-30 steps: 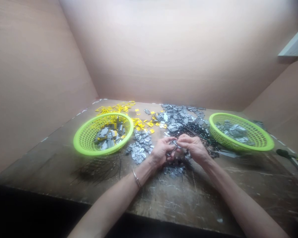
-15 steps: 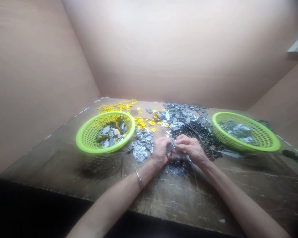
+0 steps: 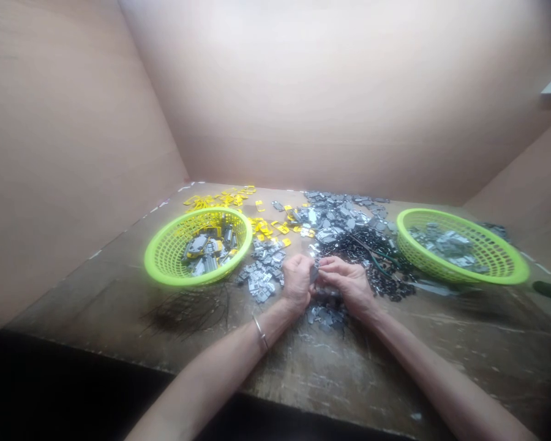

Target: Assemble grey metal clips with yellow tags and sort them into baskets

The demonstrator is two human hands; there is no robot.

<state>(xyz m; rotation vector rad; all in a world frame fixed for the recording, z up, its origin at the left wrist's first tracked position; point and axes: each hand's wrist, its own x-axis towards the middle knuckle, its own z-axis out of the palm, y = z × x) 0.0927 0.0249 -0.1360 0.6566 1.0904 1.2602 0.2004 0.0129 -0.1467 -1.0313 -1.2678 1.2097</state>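
Observation:
My left hand (image 3: 297,282) is closed around a small flat grey part (image 3: 313,274), its fingers curled and its thumb on top. Against the right side of that part, the fingertips of my right hand (image 3: 349,283) are pinched together; whether a smaller piece sits between them is hidden. Both hands are just above the worktable, among loose parts. Beneath them lies a small group of grey metal pieces (image 3: 326,316). Left of my left hand spreads a pile of flat silvery plates (image 3: 262,269). Small black parts (image 3: 358,247) are heaped beyond my right hand.
A green basket (image 3: 153,269) with grey and yellow assembled pieces stands left; another green basket (image 3: 509,269) with silvery plates stands right. Yellow frames (image 3: 224,199) and grey plates (image 3: 344,214) lie at the back. Thin dark wires (image 3: 188,312) rest at front left. Board walls enclose the table.
My right hand has shifted slightly left, its fingertips closer to my left hand. The grey part is turned to a steeper angle. The whole view has moved a little.

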